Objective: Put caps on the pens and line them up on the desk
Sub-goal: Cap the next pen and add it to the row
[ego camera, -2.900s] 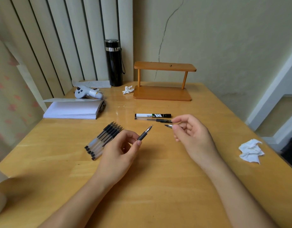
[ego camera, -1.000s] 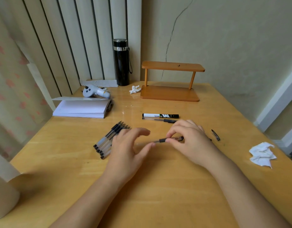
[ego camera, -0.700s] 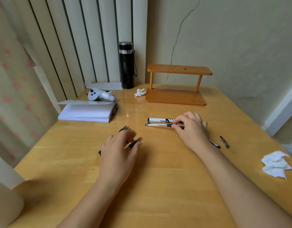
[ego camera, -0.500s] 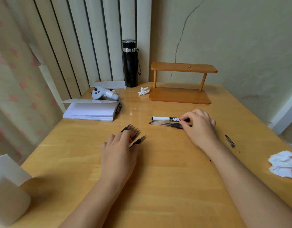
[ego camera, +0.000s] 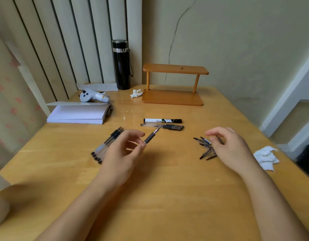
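My left hand (ego camera: 122,153) holds an uncapped black pen (ego camera: 151,137) just above the desk, tip pointing up and right. Behind that hand lies a bundle of several uncapped pens (ego camera: 106,145). A white-and-black marker (ego camera: 162,120) and capped pens (ego camera: 164,126) lie side by side in a row at the desk's middle. My right hand (ego camera: 230,150) is curled over a loose pile of black caps (ego camera: 205,148). Its fingertips touch one cap, but I cannot tell whether they grip it.
A stack of white paper (ego camera: 79,114), a white controller (ego camera: 93,96), a black flask (ego camera: 121,64) and a small wooden shelf (ego camera: 173,98) stand at the back. A crumpled tissue (ego camera: 266,160) lies near the right edge, a paper roll (ego camera: 0,207) at the left.
My right hand left the capped pen in the row beside the marker and moved right to the caps. My left hand lifted one uncapped pen off the bundle.
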